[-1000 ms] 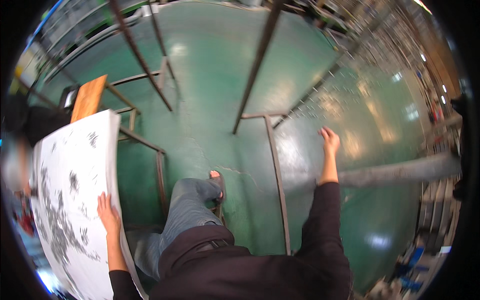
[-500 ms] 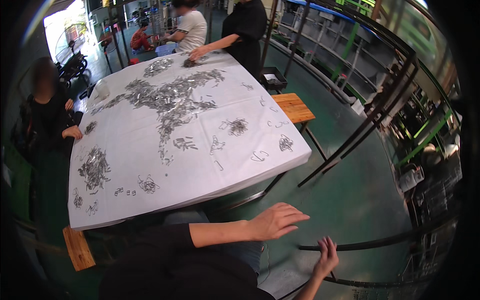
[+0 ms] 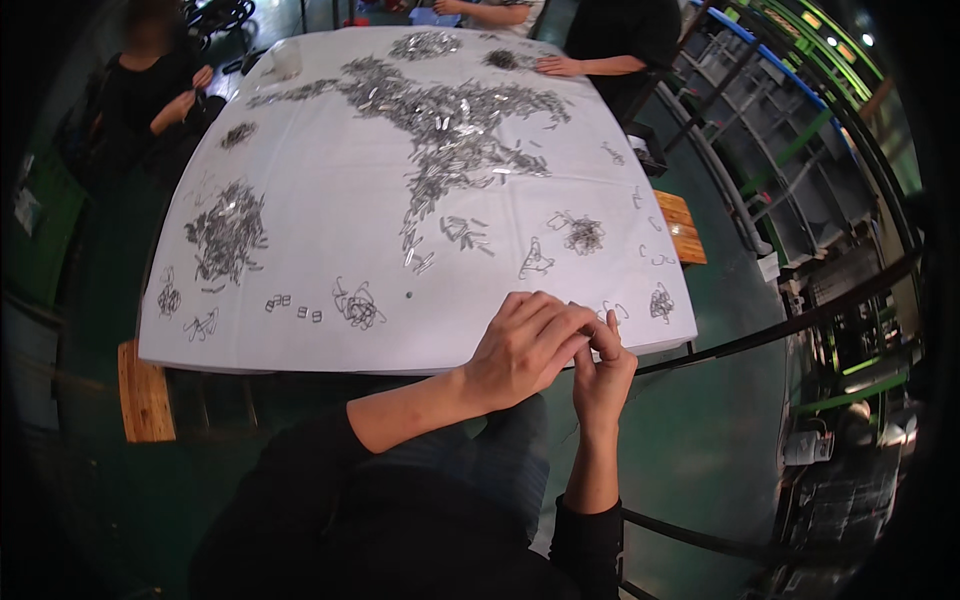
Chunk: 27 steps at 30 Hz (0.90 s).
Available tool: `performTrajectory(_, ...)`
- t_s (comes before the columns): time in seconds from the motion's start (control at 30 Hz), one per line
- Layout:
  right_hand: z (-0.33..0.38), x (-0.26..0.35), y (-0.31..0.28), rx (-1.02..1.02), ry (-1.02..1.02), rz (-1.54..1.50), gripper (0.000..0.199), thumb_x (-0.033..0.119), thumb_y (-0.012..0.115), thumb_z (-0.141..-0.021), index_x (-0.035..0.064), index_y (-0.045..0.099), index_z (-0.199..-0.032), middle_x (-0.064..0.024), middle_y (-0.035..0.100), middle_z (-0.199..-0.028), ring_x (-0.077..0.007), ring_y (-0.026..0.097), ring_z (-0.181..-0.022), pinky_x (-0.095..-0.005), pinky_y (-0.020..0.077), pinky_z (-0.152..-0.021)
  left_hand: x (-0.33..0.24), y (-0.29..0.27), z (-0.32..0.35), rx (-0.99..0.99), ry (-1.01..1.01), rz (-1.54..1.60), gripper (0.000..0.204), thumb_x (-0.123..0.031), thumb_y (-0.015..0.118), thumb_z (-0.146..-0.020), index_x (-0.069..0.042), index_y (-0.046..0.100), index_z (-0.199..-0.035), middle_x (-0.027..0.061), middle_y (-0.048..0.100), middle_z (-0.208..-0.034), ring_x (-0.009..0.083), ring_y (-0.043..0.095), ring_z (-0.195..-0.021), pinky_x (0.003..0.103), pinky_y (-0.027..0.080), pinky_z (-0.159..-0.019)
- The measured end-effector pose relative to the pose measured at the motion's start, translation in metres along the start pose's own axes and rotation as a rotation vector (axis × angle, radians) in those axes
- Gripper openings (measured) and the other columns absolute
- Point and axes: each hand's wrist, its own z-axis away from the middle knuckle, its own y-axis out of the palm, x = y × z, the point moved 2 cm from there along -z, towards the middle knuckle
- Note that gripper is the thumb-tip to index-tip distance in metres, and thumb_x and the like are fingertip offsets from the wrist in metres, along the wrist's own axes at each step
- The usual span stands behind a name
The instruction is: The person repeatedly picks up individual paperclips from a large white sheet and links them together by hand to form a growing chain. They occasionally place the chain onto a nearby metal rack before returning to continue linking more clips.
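My left hand (image 3: 525, 348) and my right hand (image 3: 603, 378) meet just above the near edge of a white-covered table (image 3: 320, 210). The fingers of both are bent and pressed together at the tips; whatever is between them is hidden or too small to name. Just left of them on the cloth lies a tangle of bent wire pieces (image 3: 360, 306). Beyond the hands are another wire tangle (image 3: 583, 235) and a few loose wire shapes (image 3: 536, 260). Partly behind my right fingers are some curved wire pieces (image 3: 613, 312).
A wide heap of small shiny metal strips (image 3: 445, 130) spreads over the table's middle, and a darker heap (image 3: 227, 232) lies at left. People sit or stand at the far left and far side, one hand (image 3: 560, 66) on the cloth. Wooden benches (image 3: 146, 395) flank the table.
My hands have come from apart, off the table's right side, to touching at its near edge. My view has turned right. The far-side person's hand has moved off the dark pile.
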Motion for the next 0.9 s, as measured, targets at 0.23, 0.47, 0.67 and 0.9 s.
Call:
performTrajectory(0.23, -0.021, -0.006, 0.040, 0.052, 0.000, -0.061, 0.043, 0.003, 0.063, -0.081, 0.0056, 0.052, -0.123, -0.0089, 0.069, -0.080, -0.0260, 0.067, -0.080, -0.0450, 0.0322, -0.105, 0.050, -0.008, -0.007, 0.020, -0.532, 0.302, 0.028, -0.004, 0.065, -0.078, -0.005, 0.058, -0.104, 0.0043, 0.064, -0.082, 0.0151, 0.061, -0.075, 0.028, 0.046, -0.070)
performTrajectory(0.47, -0.038, -0.030, 0.056, 0.117, 0.141, -0.194, 0.049, 0.004, 0.062, -0.083, 0.0043, 0.045, -0.128, -0.0084, 0.070, -0.080, -0.0235, 0.067, -0.087, -0.0422, 0.0304, -0.106, 0.224, -0.008, -0.003, 0.114, -0.581, -0.060, 0.014, -0.014, 0.065, -0.081, -0.006, 0.069, -0.091, 0.0088, 0.068, -0.088, 0.0197, 0.064, -0.075, 0.029, 0.048, -0.065)
performTrajectory(0.67, -0.047, -0.038, 0.062, 0.134, 0.210, -0.233, 0.049, 0.005, 0.065, -0.081, 0.0030, 0.046, -0.127, -0.0100, 0.070, -0.081, -0.0233, 0.067, -0.090, -0.0362, 0.0360, -0.101, 0.291, 0.021, 0.017, 0.542, -0.437, -0.287, 0.014, -0.017, 0.067, -0.074, -0.007, 0.065, -0.083, 0.0106, 0.061, -0.085, 0.0284, 0.058, -0.087, 0.038, 0.046, -0.075)
performTrajectory(0.9, -0.059, -0.029, 0.065, 0.139, 0.134, -0.235, 0.053, 0.005, 0.066, -0.081, 0.0037, 0.043, -0.129, -0.0121, 0.070, -0.084, -0.0213, 0.068, -0.083, -0.0291, 0.0491, -0.079, 0.262, 0.023, -0.002, 0.599, -0.448, -0.342, 0.010, -0.009, 0.065, -0.077, -0.005, 0.064, -0.086, 0.0096, 0.062, -0.083, 0.0261, 0.060, -0.085, 0.035, 0.048, -0.075)
